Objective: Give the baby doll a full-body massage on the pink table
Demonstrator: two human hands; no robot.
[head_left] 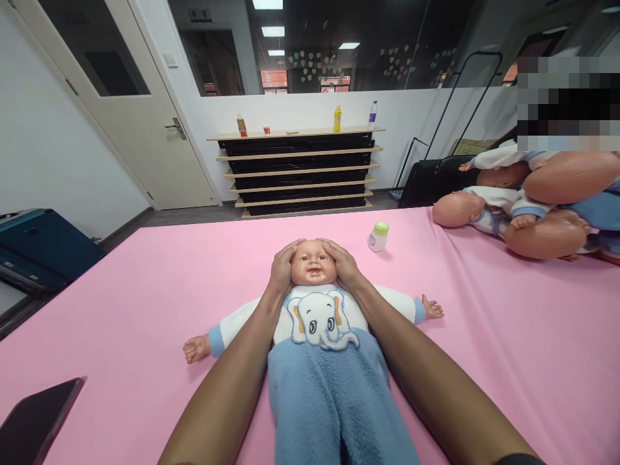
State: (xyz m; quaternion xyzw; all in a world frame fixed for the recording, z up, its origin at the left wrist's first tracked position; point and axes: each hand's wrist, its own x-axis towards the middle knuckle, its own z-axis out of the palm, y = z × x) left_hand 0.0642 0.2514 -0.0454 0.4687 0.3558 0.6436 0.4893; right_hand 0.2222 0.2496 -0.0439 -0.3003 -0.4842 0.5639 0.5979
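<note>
Doll (323, 355) lay on its back on the pink-covered tabletop (140, 290), straight ahead of the wearer, long axis running away from the body: head at the far end, blue trousers toward the near edge, feet out of frame. The relation that mattered: the doll's head (314, 266) sat squarely between the two hands, on the midline, neither one nearer. Left hand (282, 266) was against one side of it, right hand (343, 263) against the other, almost a mirror pair. Each hand was spread and gently curved, palm to the side of the head, fingertips up toward the crown; not clenched. The hands stood apart by the breadth of the head, fingertips close at the top; whether they pressed or merely rested, I could not tell. Forearms ran in from the two lower corners, flanking the trunk and crossing over the doll's outspread sleeves; its small hands showed beyond them, one each side. Elephant patch (320, 321) faced up on the chest between the wrists. Farther out: a green-lidded jar (378, 237) upright past the right hand, near but not touching; a dark phone (39, 420) at the near left, well apart; more dolls (547, 206) heaped at the far right.
</note>
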